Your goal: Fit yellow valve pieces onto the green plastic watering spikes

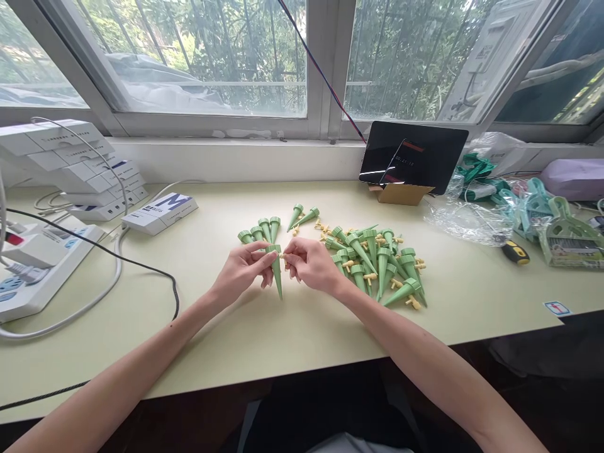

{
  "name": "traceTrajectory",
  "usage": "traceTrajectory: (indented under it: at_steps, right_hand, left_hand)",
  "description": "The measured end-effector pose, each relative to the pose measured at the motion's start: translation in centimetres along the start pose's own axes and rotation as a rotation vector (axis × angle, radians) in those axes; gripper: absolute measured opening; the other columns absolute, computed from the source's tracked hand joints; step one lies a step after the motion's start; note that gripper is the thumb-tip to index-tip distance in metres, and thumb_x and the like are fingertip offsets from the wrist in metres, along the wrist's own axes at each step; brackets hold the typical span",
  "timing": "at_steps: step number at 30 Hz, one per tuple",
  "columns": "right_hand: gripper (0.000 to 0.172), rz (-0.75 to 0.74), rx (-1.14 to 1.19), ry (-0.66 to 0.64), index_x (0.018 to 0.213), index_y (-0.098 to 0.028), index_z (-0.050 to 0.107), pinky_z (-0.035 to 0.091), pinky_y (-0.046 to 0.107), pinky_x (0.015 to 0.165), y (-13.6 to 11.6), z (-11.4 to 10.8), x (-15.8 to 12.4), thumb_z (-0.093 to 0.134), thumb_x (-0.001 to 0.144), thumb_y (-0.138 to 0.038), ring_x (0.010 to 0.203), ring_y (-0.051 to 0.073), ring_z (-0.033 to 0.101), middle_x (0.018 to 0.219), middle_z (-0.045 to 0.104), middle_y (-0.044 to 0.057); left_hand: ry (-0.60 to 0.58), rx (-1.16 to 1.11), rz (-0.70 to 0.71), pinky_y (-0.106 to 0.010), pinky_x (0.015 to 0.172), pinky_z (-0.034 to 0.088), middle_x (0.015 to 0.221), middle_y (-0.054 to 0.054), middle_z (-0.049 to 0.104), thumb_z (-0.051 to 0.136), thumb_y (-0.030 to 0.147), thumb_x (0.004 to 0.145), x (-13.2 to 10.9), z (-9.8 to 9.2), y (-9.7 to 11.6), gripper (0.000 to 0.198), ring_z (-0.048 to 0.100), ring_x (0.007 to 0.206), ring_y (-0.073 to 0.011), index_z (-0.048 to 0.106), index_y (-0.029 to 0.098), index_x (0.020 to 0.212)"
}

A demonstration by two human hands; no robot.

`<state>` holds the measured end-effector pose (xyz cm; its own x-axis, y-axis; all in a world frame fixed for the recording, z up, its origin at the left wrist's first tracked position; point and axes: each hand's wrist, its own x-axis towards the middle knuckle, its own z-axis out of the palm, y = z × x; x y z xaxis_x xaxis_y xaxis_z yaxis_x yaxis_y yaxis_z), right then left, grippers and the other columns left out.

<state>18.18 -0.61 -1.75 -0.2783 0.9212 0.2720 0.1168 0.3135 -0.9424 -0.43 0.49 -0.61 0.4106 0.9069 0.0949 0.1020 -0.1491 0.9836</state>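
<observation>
My left hand (240,270) pinches a green cone-shaped plastic spike (277,277) near its wide top, tip pointing down at the table. My right hand (311,264) is closed on a small yellow knob (283,256) at the spike's side. A heap of several more green spikes with yellow knobs (377,264) lies just right of my right hand. A short row of green spikes (262,231) lies behind my left hand, and two more spikes (302,217) lie farther back.
The pale green table (283,333) runs under a window. White boxes (85,170) and a power strip (38,264) with cables sit at left. A dark tablet (415,157) leans on a cardboard stand. Plastic bags with green parts (519,201) lie at right.
</observation>
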Motion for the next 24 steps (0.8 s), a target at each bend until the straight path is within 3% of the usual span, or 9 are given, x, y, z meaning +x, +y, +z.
traceTrajectory:
  at_steps: [5, 11, 14, 24]
  right_hand:
    - [0.014, -0.019, -0.04, -0.001, 0.074, -0.019, 0.054, 0.044, 0.019, 0.049, -0.19, -0.02, -0.11, 0.053, 0.088, -0.018, 0.046, 0.007, 0.055, 0.06, 0.058, -0.004]
    - [0.012, -0.026, -0.024, 0.0, 0.076, -0.018, 0.054, 0.044, 0.018, 0.048, 0.18, -0.06, -0.07, 0.053, 0.088, -0.017, 0.048, 0.008, 0.056, 0.063, 0.059, -0.003]
    - [0.012, -0.006, 0.007, -0.002, 0.075, -0.018, 0.054, 0.044, 0.019, 0.046, 0.19, -0.01, 0.01, 0.054, 0.087, -0.018, 0.048, 0.008, 0.057, 0.064, 0.06, -0.002]
    - [0.015, -0.025, -0.017, -0.012, 0.074, -0.017, 0.054, 0.043, 0.018, 0.044, -0.35, -0.04, -0.13, 0.052, 0.088, -0.014, 0.045, 0.007, 0.055, 0.061, 0.058, -0.004]
  left_hand:
    - [-0.037, -0.141, -0.129, -0.023, 0.04, 0.043, 0.054, 0.001, 0.062, 0.078, 0.044, 0.077, 0.29, -0.23, -0.02, 0.033, 0.054, 0.041, -0.0111, 0.064, 0.016, 0.087]
    - [0.022, 0.083, 0.105, -0.028, 0.049, 0.049, 0.055, 0.002, 0.065, 0.072, 0.039, 0.085, -0.03, 0.12, -0.06, 0.026, 0.058, 0.044, -0.0129, 0.066, 0.017, 0.097]
    - [0.045, 0.126, 0.148, -0.028, 0.05, 0.049, 0.055, 0.002, 0.065, 0.072, 0.038, 0.085, -0.12, 0.14, 0.06, 0.026, 0.058, 0.045, -0.0134, 0.066, 0.017, 0.097]
    - [-0.058, -0.132, -0.137, -0.023, 0.041, 0.043, 0.055, 0.001, 0.063, 0.075, 0.044, 0.081, 0.39, -0.56, -0.26, 0.032, 0.054, 0.043, -0.0109, 0.063, 0.016, 0.092]
